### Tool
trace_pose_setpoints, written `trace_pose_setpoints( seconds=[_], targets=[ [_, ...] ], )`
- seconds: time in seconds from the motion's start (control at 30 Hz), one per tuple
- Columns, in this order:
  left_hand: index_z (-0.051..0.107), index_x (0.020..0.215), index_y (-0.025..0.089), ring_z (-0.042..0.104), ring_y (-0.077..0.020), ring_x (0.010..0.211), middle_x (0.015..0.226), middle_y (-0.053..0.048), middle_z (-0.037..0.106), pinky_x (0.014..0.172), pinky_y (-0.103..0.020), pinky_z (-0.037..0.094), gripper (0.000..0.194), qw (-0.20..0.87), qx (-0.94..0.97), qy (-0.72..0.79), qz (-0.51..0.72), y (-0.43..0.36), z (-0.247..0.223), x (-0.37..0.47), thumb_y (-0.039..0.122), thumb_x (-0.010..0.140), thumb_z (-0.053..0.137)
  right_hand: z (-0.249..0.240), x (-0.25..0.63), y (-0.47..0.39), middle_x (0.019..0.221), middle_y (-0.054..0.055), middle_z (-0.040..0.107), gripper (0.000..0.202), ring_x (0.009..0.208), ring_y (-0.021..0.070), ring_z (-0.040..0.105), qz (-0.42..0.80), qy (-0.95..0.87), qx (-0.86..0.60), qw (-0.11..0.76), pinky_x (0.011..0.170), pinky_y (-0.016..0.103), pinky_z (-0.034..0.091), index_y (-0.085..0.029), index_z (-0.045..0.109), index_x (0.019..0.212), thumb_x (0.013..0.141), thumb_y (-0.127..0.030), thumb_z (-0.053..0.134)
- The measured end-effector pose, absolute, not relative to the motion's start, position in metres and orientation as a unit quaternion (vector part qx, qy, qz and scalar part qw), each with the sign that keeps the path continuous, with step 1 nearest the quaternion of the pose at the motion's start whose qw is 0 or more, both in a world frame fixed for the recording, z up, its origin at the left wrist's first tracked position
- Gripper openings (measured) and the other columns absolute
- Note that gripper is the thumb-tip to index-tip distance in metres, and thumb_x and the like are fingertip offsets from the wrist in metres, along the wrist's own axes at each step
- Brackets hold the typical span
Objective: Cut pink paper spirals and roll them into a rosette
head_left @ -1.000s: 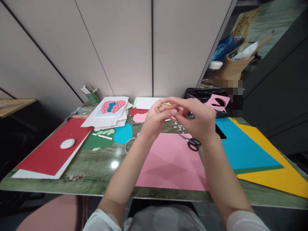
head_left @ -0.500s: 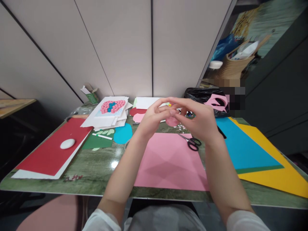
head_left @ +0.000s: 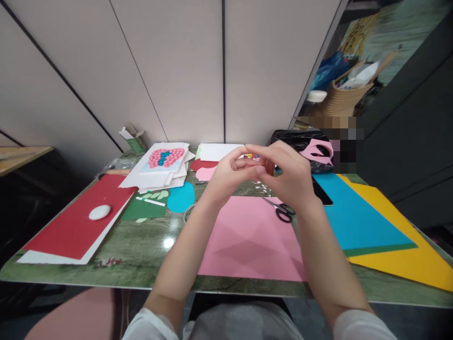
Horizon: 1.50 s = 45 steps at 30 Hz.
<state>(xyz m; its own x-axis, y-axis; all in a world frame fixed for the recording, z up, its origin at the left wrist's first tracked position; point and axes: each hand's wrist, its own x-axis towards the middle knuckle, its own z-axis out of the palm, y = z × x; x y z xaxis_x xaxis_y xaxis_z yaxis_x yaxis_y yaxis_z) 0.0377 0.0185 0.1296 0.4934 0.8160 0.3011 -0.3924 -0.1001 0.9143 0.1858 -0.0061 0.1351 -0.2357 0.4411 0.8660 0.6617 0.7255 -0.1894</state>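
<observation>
My left hand (head_left: 228, 177) and my right hand (head_left: 292, 174) are raised above the far side of a pink paper sheet (head_left: 247, 236), fingertips meeting. The fingers of both are curled and pinch a small pink paper piece (head_left: 254, 165), which they mostly hide. Scissors (head_left: 284, 213) with black handles lie on the sheet's right edge, below my right hand. Behind my hands are pink and white paper scraps (head_left: 262, 188) and a small yellow item (head_left: 249, 156), partly covered.
On the left lie red paper (head_left: 78, 222) with a white oval object (head_left: 99, 212), green paper (head_left: 141, 210), and a blue cutout (head_left: 181, 197). A picture of pink and blue dots (head_left: 166, 157) tops a paper stack. Blue (head_left: 364, 217) and yellow sheets (head_left: 406, 264) cover the right side.
The pink round piece that showed below my fingers is now mostly hidden between them. My right hand has turned slightly and both hands have shifted a little.
</observation>
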Motion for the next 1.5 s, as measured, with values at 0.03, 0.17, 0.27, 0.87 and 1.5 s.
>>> trace_pose_setpoints(
  seconds=[0.03, 0.17, 0.27, 0.87, 1.5],
  targets=[
    [0.061, 0.097, 0.019, 0.064, -0.0167, 0.078, 0.079, -0.002, 0.067, 0.077, -0.031, 0.047, 0.032, 0.646, 0.572, 0.182, 0.472, 0.019, 0.129, 0.038, 0.023, 0.069, 0.076, 0.135, 0.186, -0.006, 0.080, -0.002, 0.061, 0.042, 0.062, 0.0103, 0.053, -0.110, -0.780, -0.353, 0.505, 0.062, 0.025, 0.046, -0.030, 0.063, 0.115, 0.080, -0.008, 0.055],
    [0.062, 0.097, 0.018, 0.064, -0.0152, 0.076, 0.074, -0.001, 0.067, 0.079, -0.031, 0.046, 0.030, 0.644, 0.568, 0.168, 0.484, 0.022, 0.128, 0.036, 0.022, 0.070, 0.074, 0.138, 0.185, -0.009, 0.075, -0.003, 0.060, 0.039, 0.061, 0.0101, 0.051, -0.105, -0.783, -0.355, 0.500, 0.061, 0.024, 0.045, -0.030, 0.064, 0.115, 0.082, -0.011, 0.058],
    [0.062, 0.100, 0.019, 0.062, -0.0139, 0.071, 0.071, 0.000, 0.066, 0.075, -0.030, 0.047, 0.032, 0.641, 0.573, 0.166, 0.482, 0.024, 0.127, 0.033, 0.020, 0.070, 0.073, 0.140, 0.185, -0.012, 0.068, -0.004, 0.059, 0.038, 0.058, 0.0099, 0.050, -0.102, -0.780, -0.368, 0.496, 0.059, 0.023, 0.044, -0.031, 0.064, 0.115, 0.082, -0.013, 0.060],
    [0.060, 0.103, 0.021, 0.065, -0.0158, 0.074, 0.073, 0.000, 0.067, 0.076, -0.033, 0.049, 0.037, 0.623, 0.595, 0.187, 0.472, 0.028, 0.128, 0.028, 0.025, 0.070, 0.074, 0.137, 0.185, -0.011, 0.093, -0.003, 0.072, 0.036, 0.067, 0.0095, 0.061, -0.078, -0.787, -0.365, 0.491, 0.065, 0.022, 0.049, -0.031, 0.062, 0.119, 0.086, -0.017, 0.059],
    [0.060, 0.104, 0.021, 0.065, -0.0172, 0.083, 0.084, -0.002, 0.069, 0.083, -0.035, 0.047, 0.038, 0.647, 0.581, 0.178, 0.460, 0.022, 0.131, 0.032, 0.023, 0.069, 0.076, 0.138, 0.184, -0.011, 0.076, -0.003, 0.062, 0.044, 0.055, 0.0090, 0.049, -0.048, -0.757, -0.367, 0.539, 0.055, 0.023, 0.045, -0.032, 0.065, 0.112, 0.077, -0.007, 0.057]
  ],
)
